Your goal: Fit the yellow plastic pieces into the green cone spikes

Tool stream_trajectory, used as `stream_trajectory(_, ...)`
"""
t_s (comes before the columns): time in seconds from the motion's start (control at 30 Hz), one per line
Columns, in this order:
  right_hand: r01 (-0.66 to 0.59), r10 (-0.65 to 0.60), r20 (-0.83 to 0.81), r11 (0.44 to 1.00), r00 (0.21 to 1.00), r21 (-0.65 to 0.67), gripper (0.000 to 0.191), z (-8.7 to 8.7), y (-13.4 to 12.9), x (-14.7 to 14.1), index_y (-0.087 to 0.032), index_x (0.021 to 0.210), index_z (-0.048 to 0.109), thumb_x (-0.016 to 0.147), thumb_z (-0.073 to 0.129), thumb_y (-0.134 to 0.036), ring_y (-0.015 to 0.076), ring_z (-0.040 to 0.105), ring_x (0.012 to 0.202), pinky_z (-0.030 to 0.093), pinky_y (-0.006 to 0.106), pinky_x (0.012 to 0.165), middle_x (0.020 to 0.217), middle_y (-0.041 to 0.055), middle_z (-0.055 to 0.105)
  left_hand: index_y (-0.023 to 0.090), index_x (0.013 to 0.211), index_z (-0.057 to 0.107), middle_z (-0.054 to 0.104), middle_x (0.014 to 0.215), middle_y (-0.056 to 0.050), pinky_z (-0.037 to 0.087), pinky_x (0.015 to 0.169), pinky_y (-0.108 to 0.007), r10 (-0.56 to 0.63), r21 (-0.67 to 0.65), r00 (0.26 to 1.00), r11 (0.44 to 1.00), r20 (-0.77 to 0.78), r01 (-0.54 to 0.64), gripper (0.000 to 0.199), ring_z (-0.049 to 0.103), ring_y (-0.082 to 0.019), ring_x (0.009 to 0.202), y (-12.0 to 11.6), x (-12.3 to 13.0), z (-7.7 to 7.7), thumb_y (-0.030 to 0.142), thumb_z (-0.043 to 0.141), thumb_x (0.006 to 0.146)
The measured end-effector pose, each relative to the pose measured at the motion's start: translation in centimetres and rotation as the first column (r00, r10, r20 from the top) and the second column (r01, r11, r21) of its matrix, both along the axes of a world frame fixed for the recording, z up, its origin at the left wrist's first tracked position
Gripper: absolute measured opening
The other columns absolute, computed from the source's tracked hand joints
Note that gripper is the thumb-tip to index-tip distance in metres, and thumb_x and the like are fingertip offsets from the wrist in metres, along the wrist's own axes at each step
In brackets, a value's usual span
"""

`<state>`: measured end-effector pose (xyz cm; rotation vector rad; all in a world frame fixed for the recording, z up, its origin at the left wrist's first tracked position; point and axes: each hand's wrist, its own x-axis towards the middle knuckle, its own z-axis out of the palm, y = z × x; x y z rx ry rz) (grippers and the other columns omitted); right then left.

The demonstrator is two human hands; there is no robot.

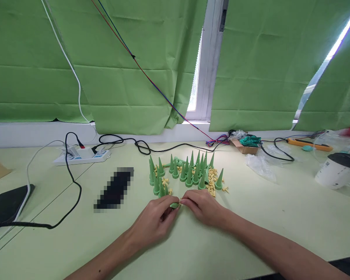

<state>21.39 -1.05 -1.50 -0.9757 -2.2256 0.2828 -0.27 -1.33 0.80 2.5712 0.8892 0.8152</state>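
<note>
My left hand (160, 217) is closed around a green cone (174, 205), mostly hidden by the fingers. Pinched against its right end, my right hand (202, 206) has a small pale-yellow piece (180, 201) between thumb and forefinger. Both hands meet just above the table. Beyond them several green cones (189, 178) stand upright in a loose cluster, points up. Small yellow pieces (212, 181) lie scattered in heaps among and beside them. A lone cone (219, 181) stands at the cluster's right side.
Left of the cones lies a dark blurred-out rectangle (114, 189). Farther left are a power strip (84, 155), a black cable (76, 182) and a black pad (8, 204). At right are a small cardboard box (243, 147), clear plastic bags (261, 167), an orange-handled tool (309, 144) and a white cup (336, 173).
</note>
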Motion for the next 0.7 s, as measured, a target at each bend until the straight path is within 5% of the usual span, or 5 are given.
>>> stream_trajectory(0.3,0.041,-0.038,0.081,0.999,0.996,-0.034,0.038,0.33,-0.09,-0.16,-0.02,0.073,0.051,0.106,0.037,-0.033,0.012,0.043,0.056,0.029,0.025,0.056,0.065,-0.0014,0.055,0.02,0.106,0.061,0.065,0.079,-0.001,0.04,0.053,-0.023,0.016,-0.009,1.0,1.0,0.005,-0.016,0.017,0.051,-0.012,0.056,0.07,-0.07,-0.24,0.017,0.048,0.095)
stream_trajectory(0.53,-0.004,0.002,-0.046,0.999,0.999,-0.052,0.016,0.41,-0.2,-0.04,-0.02,0.108,0.058,0.103,0.047,-0.031,0.0166,0.06,0.08,0.044,0.027,0.071,0.094,0.0044,0.067,0.019,0.103,0.063,0.062,0.07,0.001,0.041,0.053,-0.023,0.081,-0.05,0.995,0.996,0.062,-0.078,0.015,0.051,-0.012,0.054,0.31,-0.03,-0.02,0.025,0.051,0.097)
stream_trajectory(0.7,-0.048,0.046,-0.055,0.998,0.997,-0.035,0.014,0.12,-0.05,0.05,-0.021,0.107,0.057,0.103,0.045,-0.027,0.0179,0.06,0.083,0.046,0.029,0.073,0.098,0.0058,0.067,0.018,0.103,0.063,0.063,0.07,0.0,0.041,0.052,-0.023,0.073,-0.053,0.996,0.996,0.052,-0.071,0.016,0.051,-0.012,0.054,0.28,-0.12,-0.05,0.025,0.05,0.097)
